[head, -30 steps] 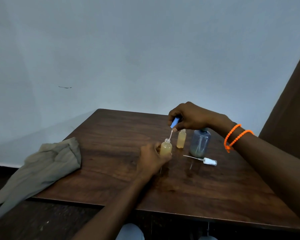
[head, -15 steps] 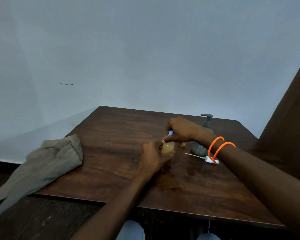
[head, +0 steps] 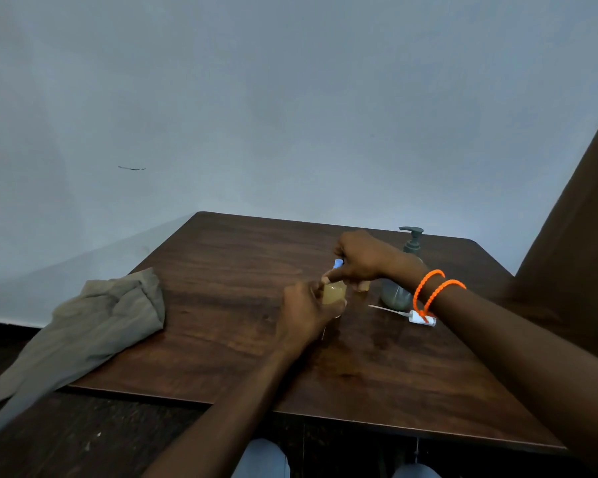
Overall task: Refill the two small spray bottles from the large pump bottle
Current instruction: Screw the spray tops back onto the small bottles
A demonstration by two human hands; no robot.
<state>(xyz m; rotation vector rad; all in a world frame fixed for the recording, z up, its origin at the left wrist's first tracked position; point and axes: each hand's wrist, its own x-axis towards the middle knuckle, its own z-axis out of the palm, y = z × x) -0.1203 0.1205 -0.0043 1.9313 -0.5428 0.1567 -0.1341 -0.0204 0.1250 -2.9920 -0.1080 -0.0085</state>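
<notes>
Amber liquid fills the small bottle [head: 334, 294], which stands upright near the middle of the table [head: 221, 270], long axis vertical. Left hand [head: 306, 313] is curled round its body; right hand [head: 363, 260] pinches the blue cap [head: 338, 263] right on the bottle's neck, cap pointing up and slightly left. A second ago that cap was held well above the mouth with its tube dangling in; now it sits down on the neck. I count two small bottles, the second [head: 363, 287] mostly hidden behind the right hand, one upright pump bottle [head: 403, 281] at the far right, and one loose white sprayer [head: 420, 318] lying flat, tube pointing left. One cloth [head: 94, 322] drapes off the left edge
</notes>
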